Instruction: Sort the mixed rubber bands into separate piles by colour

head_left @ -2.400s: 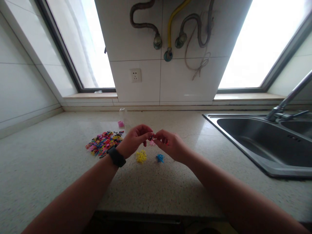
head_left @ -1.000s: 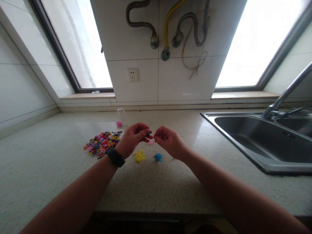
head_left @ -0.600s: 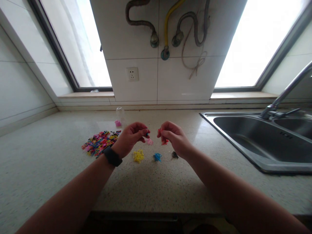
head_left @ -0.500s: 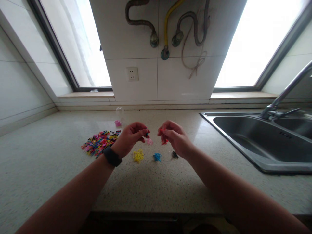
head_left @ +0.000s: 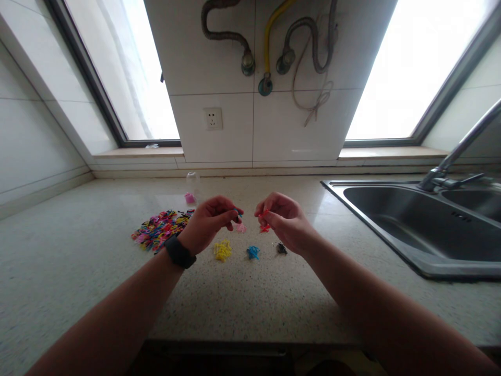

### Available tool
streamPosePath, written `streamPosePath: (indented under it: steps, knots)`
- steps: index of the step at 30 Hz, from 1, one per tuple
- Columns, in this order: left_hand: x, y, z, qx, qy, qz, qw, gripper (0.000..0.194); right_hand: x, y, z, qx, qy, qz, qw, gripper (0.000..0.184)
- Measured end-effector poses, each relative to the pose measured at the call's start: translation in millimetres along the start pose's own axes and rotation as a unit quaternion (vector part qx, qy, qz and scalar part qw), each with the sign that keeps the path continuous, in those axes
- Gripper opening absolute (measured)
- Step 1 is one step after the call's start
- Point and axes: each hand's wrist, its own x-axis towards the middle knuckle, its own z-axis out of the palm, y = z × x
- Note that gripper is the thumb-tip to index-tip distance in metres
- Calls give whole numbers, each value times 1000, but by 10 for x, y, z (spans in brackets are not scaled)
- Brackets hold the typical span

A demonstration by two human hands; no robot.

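My left hand [head_left: 211, 218], a dark watch on its wrist, pinches small blue and dark hair elastics [head_left: 239, 214] between thumb and fingertips. Opposite it, my right hand [head_left: 285, 219] grips a red hair elastic [head_left: 263, 213] in a pinch. Beneath the hands lie a pink pile [head_left: 240, 228] and a red pile [head_left: 265, 228]. Nearer to me, a yellow pile [head_left: 223, 250], a blue pile [head_left: 253, 253] and a black pile [head_left: 281, 248] form a row. A large mixed heap of elastics [head_left: 158, 228] spreads left of my left hand, which partly covers its edge.
Behind the heap is a clear plastic container [head_left: 192, 183] with something pink [head_left: 190, 198] at its base. A steel sink [head_left: 391, 224] with a faucet [head_left: 450, 156] is set into the counter [head_left: 250, 308] on the right. The tiled wall carries a socket [head_left: 213, 119] and hoses.
The blue elastic at my left fingertips now shows more. My right fingers have shifted slightly, and more of the black pile shows beside that hand.
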Motion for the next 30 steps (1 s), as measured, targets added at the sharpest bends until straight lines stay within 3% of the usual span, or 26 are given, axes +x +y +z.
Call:
streamPosePath:
  steps: [9,30]
  knots:
    - [-2,1,-11,12,3,-5,1000,18,2,-10,-9,-32,8,-4,999,23]
    - [-24,36,27,-15,-13,-1,1000,18,-1,15,-22,15,-6,8,1000,23]
